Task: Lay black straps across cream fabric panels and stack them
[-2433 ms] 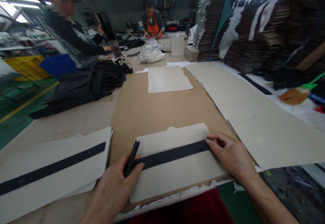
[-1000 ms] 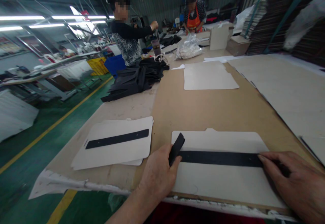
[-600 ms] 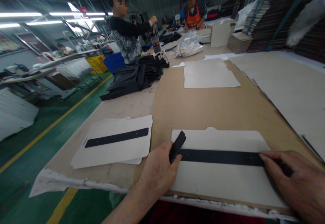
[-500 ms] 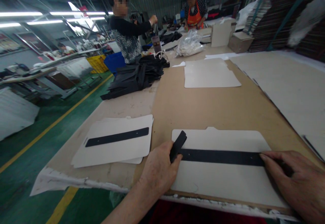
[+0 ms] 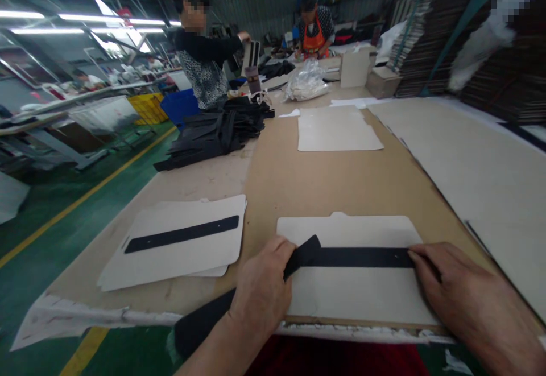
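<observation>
An off-white board (image 5: 354, 302) with a small tab on its far edge lies flat before me. A flat black strip (image 5: 362, 257) runs across its middle. My right hand (image 5: 456, 285) is closed at the strip's right end, thumb and forefinger pinching it at the board's edge. My left hand (image 5: 264, 279) is wrapped round a loose black strip (image 5: 305, 253), whose tip crosses the left part of the flat strip. Black material (image 5: 205, 319) also sticks out behind that hand over the table's front edge; whether it is the same piece is hidden.
To the left, stacked off-white boards (image 5: 170, 268) carry a black strip (image 5: 183, 234). Beyond lies a pile of black strips (image 5: 205, 137). Another board (image 5: 339, 128) lies farther back. Large sheets (image 5: 469, 165) cover the right side. Two people work at the far end.
The loose black strip in my left hand now reaches farther right over the flat strip, and black material shows behind the hand. The view has shifted slightly. A standing person now holds up a striped piece.
</observation>
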A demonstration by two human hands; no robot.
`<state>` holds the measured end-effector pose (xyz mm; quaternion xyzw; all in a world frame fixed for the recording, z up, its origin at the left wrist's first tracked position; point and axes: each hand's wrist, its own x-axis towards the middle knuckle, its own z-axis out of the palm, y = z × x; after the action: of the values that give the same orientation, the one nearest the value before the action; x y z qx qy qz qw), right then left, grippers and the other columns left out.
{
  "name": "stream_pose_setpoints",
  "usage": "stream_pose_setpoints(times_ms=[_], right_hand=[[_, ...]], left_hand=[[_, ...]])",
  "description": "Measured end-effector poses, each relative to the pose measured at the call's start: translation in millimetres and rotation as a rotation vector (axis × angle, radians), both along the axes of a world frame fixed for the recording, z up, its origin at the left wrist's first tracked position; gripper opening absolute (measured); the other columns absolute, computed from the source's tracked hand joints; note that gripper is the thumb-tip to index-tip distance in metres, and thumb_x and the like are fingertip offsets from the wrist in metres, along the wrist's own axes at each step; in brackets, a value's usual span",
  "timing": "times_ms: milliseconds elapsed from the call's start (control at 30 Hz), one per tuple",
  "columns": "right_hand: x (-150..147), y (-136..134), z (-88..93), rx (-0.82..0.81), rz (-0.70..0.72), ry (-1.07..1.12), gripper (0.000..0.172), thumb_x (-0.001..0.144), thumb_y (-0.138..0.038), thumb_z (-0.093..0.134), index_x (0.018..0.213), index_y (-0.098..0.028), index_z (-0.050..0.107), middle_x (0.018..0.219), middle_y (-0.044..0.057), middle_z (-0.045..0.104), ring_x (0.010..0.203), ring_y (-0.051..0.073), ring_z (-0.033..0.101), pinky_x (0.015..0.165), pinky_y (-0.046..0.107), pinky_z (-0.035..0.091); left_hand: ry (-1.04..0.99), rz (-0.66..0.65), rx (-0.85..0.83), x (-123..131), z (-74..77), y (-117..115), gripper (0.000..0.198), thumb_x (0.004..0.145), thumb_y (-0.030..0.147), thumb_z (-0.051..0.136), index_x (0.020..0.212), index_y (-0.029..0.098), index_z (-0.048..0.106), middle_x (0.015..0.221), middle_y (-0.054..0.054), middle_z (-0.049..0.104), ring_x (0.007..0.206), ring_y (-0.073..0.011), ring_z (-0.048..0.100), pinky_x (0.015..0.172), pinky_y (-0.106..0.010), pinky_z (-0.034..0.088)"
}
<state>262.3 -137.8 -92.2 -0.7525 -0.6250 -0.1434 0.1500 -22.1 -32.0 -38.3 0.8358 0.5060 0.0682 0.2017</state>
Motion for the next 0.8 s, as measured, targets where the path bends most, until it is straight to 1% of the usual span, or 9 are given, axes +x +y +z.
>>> stream_pose_setpoints(times_ms=[100, 167, 233, 333, 467, 567, 633, 733, 800], right_hand=[[-8, -4, 9.1, -0.078, 0.017, -0.096, 0.028, 0.092, -0.021, 0.042, 0.110, -0.024, 0.064, 0.097, 0.004, 0.069, 0.065, 0.019, 0.066, 0.050, 0.033, 0.050], [-13, -8, 13.1, -0.123, 0.029, -0.177, 0.043, 0.085, -0.010, 0.044, 0.120, -0.027, 0.062, 0.105, 0.004, 0.068, 0.068, 0.018, 0.067, 0.049, 0.030, 0.052], [-16, -13, 15.8, -0.125, 0.071, -0.261, 0.055, 0.077, -0.002, 0.045, 0.123, -0.028, 0.062, 0.112, 0.005, 0.067, 0.076, 0.019, 0.068, 0.050, 0.028, 0.054], [-21, -19, 18.6, -0.107, 0.126, -0.366, 0.059, 0.073, 0.000, 0.046, 0.125, -0.023, 0.063, 0.114, 0.009, 0.066, 0.088, 0.023, 0.067, 0.049, 0.026, 0.054], [-29, -17, 21.2, -0.163, 0.154, -0.430, 0.054, 0.074, 0.001, 0.048, 0.123, -0.015, 0.063, 0.100, 0.010, 0.065, 0.083, 0.023, 0.064, 0.047, 0.028, 0.053], [-34, -7, 23.2, -0.215, 0.160, -0.430, 0.043, 0.074, 0.001, 0.049, 0.110, -0.013, 0.068, 0.090, 0.009, 0.063, 0.079, 0.023, 0.062, 0.050, 0.031, 0.054], [-34, -3, 25.4, -0.248, 0.171, -0.389, 0.037, 0.074, 0.000, 0.051, 0.104, -0.014, 0.069, 0.091, 0.010, 0.063, 0.081, 0.024, 0.061, 0.056, 0.034, 0.056], [-27, -8, 27.9, -0.268, 0.243, -0.307, 0.034, 0.079, -0.007, 0.052, 0.109, -0.015, 0.067, 0.100, 0.011, 0.065, 0.091, 0.027, 0.062, 0.073, 0.042, 0.058], [-20, -20, 23.5, -0.225, 0.290, -0.248, 0.032, 0.086, -0.020, 0.053, 0.116, -0.017, 0.065, 0.112, 0.012, 0.065, 0.102, 0.030, 0.061, 0.084, 0.047, 0.056]], left_hand=[[0.155, -0.098, 0.002, -1, -3.4, -6, 0.058, 0.077, -0.007, 0.044, 0.122, 0.026, 0.061, 0.120, -0.002, 0.063, 0.106, -0.0186, 0.064, 0.094, -0.031, 0.051], [0.260, -0.148, 0.044, -3, -6.3, -11, 0.070, 0.077, -0.010, 0.038, 0.134, 0.027, 0.054, 0.131, -0.003, 0.060, 0.112, -0.0188, 0.062, 0.098, -0.034, 0.051], [0.346, -0.198, 0.097, -7, -9.1, -15, 0.076, 0.077, -0.011, 0.035, 0.142, 0.027, 0.046, 0.138, -0.005, 0.056, 0.113, -0.0192, 0.062, 0.099, -0.036, 0.052], [0.431, -0.261, 0.170, -10, -11.1, -18, 0.081, 0.076, -0.012, 0.034, 0.148, 0.026, 0.040, 0.143, -0.006, 0.053, 0.112, -0.0198, 0.063, 0.095, -0.035, 0.055], [0.544, -0.301, 0.173, -7, -7.2, -16, 0.081, 0.077, -0.011, 0.034, 0.149, 0.025, 0.038, 0.144, -0.007, 0.052, 0.109, -0.0214, 0.064, 0.086, -0.033, 0.059], [0.567, -0.326, 0.169, -1, -1.9, -12, 0.074, 0.081, -0.008, 0.034, 0.147, 0.025, 0.041, 0.145, -0.007, 0.051, 0.107, -0.0222, 0.065, 0.083, -0.035, 0.060], [0.555, -0.340, 0.155, 3, 1.7, -10, 0.067, 0.083, -0.005, 0.035, 0.144, 0.023, 0.044, 0.143, -0.007, 0.052, 0.104, -0.0229, 0.066, 0.083, -0.038, 0.061], [0.521, -0.334, 0.113, 3, 7.7, -12, 0.061, 0.086, -0.001, 0.040, 0.143, 0.021, 0.045, 0.141, -0.009, 0.052, 0.102, -0.0237, 0.067, 0.084, -0.040, 0.061], [0.470, -0.322, 0.076, -2, 11.8, -17, 0.053, 0.091, 0.010, 0.047, 0.144, 0.021, 0.044, 0.142, -0.010, 0.051, 0.101, -0.0243, 0.068, 0.086, -0.041, 0.060]])
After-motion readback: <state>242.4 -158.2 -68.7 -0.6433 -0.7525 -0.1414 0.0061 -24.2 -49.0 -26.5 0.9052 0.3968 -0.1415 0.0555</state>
